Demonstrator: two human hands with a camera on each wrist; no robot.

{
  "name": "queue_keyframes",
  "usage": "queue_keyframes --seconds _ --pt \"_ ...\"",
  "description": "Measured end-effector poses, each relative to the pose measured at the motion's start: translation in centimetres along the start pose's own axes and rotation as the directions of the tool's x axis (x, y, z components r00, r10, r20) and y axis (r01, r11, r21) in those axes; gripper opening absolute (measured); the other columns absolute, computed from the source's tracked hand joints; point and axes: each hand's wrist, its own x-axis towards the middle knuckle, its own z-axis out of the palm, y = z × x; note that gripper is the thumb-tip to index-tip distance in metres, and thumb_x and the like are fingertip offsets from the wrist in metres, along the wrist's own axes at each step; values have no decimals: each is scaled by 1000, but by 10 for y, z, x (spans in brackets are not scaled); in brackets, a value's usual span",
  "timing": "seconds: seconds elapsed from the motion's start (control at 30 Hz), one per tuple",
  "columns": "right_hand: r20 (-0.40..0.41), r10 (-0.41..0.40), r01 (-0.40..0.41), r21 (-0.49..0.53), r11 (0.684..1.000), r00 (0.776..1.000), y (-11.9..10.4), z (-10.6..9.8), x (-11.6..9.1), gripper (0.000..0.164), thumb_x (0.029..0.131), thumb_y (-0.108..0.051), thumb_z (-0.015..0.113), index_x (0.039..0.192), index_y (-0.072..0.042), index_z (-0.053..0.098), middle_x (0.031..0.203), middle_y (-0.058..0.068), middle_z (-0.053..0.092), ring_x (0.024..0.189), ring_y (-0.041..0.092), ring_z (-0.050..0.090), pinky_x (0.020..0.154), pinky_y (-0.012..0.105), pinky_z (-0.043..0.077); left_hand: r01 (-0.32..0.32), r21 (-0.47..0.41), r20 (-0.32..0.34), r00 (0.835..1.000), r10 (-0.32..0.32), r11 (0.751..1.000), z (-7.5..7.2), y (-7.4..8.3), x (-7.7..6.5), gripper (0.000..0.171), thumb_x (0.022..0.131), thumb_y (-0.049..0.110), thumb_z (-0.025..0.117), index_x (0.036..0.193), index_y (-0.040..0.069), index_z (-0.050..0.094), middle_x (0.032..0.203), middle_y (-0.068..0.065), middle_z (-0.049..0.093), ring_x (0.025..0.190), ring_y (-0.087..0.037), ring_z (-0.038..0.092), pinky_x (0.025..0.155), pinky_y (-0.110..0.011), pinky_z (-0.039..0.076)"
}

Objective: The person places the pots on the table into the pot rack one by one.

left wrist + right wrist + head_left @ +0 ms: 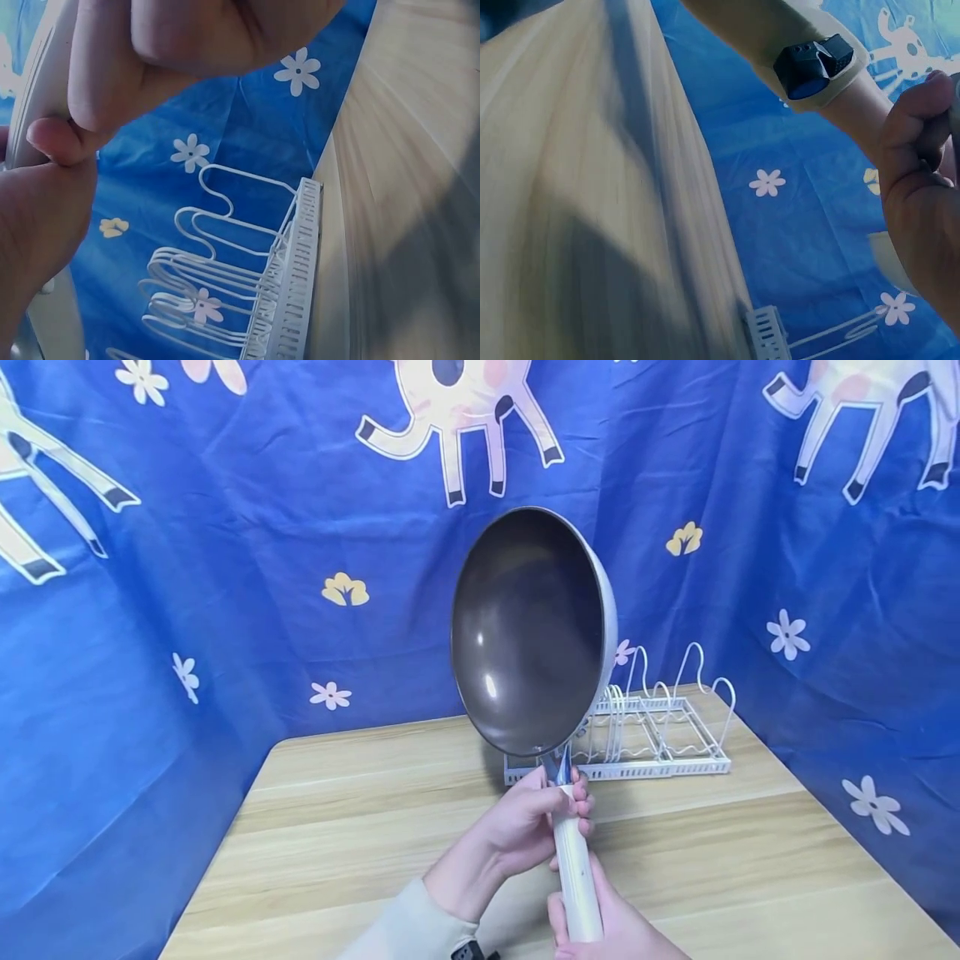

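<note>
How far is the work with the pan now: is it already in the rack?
Not yet. Done: the pan is lifted off the table. In hand: the left hand grips the top of the handle, and the right hand grips its lower end. Left: the white wire rack behind it holds nothing.

Head view bright and sharp; both wrist views dim, bluish, motion-blurred, shadowed.

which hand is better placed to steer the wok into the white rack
Left, probably. The left hand grips the handle just under the wok, nearest the bowl, so it guides the tilt; the right hand holds the handle's end. The wire rack stands behind.
</note>
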Motion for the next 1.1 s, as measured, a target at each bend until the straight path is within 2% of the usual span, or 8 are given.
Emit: queue_keyframes --seconds 0.3,0.37,0.53,0.63,0.8,0.87,1.0,1.1 --pt "-167 25 -40 -90 995 986 -2 0 -6 73 87 5 65 139 -12 17 86 -9 54 73 1 57 63 16 49 -17 25 112 994 14 1000 -7 -3 18 26 77 -4 44 93 16 48 83 5 54 71 -9 58 73 -18 53" --pt "-196 9 -31 -106 994 981 1 0 -6 75 86 6 65 138 -7 14 85 -8 54 73 1 57 63 17 50 -13 25 141 990 10 1000 -8 -5 22 27 77 -4 44 94 16 47 83 6 55 72 -8 59 72 -18 53" --pt "-276 35 -66 -103 993 961 3 1 -9 86 86 5 65 143 -8 1 84 -7 55 70 1 58 62 16 51 -25 30 211 977 18 999 -11 -9 32 30 76 -5 42 96 17 45 85 7 53 71 -8 58 70 -18 52" --pt "-368 81 -147 -155 977 926 0 4 -9 95 87 2 67 147 -12 -5 85 -3 54 69 3 58 62 18 53 -32 11 263 964 28 999 -13 -12 38 29 75 -5 41 94 17 44 84 7 50 73 -6 55 69 -18 51" --pt "-563 162 -358 -258 897 810 -4 12 -5 103 84 -5 75 151 -16 -2 93 4 50 73 6 60 66 22 56 -21 -21 340 940 26 1000 -17 -11 46 31 74 -6 40 94 18 44 83 9 48 75 -4 50 69 -17 49" --pt "-585 157 -371 -266 890 796 -3 13 -3 101 83 -4 75 151 -15 1 93 5 50 72 7 60 65 24 57 -16 -20 353 935 23 1000 -17 -10 46 32 74 -6 40 95 18 44 83 8 47 75 -4 49 68 -17 48" --pt "-594 98 -343 -315 885 798 -2 14 -2 98 82 -2 75 149 -9 3 90 5 50 70 6 60 64 24 57 -8 -9 361 933 11 1000 -14 -7 48 33 73 -6 40 95 18 43 82 8 47 73 -5 47 67 -17 46" --pt "-623 75 -351 -333 875 778 -1 15 0 103 81 -3 77 152 -7 2 89 5 51 70 6 60 64 23 56 10 -3 371 929 -8 1000 -15 -6 51 33 72 -5 39 94 19 43 81 9 46 73 -5 47 66 -17 46"
